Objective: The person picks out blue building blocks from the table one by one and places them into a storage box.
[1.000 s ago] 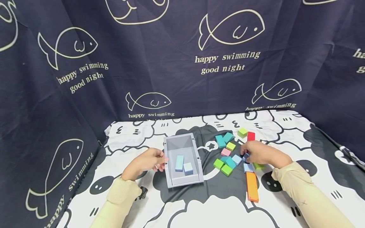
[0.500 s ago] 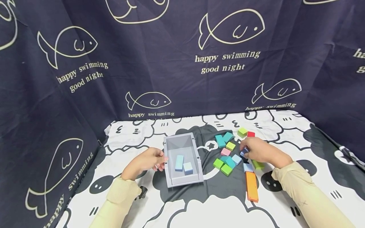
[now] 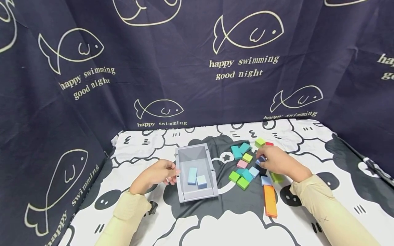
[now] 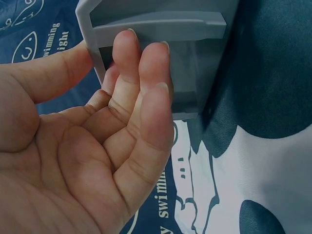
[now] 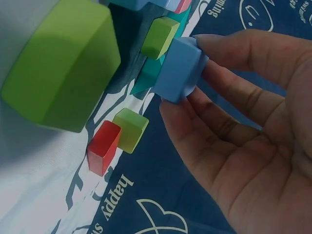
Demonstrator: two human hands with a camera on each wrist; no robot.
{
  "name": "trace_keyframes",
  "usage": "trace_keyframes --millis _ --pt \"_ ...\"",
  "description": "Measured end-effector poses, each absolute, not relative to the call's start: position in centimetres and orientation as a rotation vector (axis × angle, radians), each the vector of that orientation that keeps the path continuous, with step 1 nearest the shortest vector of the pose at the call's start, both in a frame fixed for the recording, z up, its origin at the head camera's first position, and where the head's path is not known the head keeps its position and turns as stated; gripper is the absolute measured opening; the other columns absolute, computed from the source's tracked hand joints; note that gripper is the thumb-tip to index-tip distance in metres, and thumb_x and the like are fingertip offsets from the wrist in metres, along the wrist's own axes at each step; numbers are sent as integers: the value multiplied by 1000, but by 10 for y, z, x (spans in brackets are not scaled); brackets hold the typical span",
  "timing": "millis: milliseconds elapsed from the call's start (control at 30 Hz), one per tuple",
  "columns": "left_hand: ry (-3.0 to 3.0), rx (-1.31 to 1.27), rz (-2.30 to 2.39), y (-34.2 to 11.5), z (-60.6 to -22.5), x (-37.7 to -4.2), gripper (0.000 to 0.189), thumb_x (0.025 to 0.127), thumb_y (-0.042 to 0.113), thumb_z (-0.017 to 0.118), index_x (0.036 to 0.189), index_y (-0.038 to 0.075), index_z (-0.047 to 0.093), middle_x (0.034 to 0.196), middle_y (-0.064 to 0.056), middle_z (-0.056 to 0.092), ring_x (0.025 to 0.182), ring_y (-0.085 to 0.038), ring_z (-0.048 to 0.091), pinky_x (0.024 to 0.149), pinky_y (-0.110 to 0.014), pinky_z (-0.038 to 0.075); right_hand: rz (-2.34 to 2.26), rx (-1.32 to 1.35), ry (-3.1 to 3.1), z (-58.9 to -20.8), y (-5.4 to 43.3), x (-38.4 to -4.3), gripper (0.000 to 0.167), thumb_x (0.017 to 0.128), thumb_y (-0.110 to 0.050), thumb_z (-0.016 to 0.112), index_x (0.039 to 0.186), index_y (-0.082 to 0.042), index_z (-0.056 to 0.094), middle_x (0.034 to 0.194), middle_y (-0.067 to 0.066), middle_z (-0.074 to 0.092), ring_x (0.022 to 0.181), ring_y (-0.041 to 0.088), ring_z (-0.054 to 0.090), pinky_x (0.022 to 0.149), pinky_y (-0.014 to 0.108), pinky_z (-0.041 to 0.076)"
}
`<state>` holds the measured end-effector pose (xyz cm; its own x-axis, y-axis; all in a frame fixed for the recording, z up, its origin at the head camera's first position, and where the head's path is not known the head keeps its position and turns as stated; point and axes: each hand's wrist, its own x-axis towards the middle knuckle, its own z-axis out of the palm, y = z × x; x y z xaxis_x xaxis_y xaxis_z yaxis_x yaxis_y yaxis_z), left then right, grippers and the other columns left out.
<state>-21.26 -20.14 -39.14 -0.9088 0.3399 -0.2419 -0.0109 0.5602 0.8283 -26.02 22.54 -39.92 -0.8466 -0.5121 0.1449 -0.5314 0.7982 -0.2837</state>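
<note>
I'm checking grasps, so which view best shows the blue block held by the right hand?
The right wrist view: the blue block appears large there, pinched by the right hand, with its broad face uncovered. The head view shows it small and partly hidden by that hand; the left wrist view doesn't show it.

Blue block point(image 3: 260, 160) in right hand point(image 3: 276, 160) — gray box point(image 3: 198, 194) leftward

Box point(image 3: 199, 195) on cloth point(image 3: 221, 232), two blocks point(image 3: 192, 176) inside. Loose blocks point(image 3: 243, 183) scattered to its right, plank point(image 3: 270, 201) nearest front; curtain point(image 3: 184, 75) behind all.
</note>
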Motion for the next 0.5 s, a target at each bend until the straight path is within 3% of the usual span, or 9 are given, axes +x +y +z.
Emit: trace_keyframes --millis 500 --pt "2430 248 1286 -200 -389 -213 17 97 15 61 87 2 61 72 -6 65 65 -17 65 60 -31 51 474 825 -2857 -394 221 -256 18 75 -4 77 91 -3 70 87 7 66 80 23 60 77 48 51"
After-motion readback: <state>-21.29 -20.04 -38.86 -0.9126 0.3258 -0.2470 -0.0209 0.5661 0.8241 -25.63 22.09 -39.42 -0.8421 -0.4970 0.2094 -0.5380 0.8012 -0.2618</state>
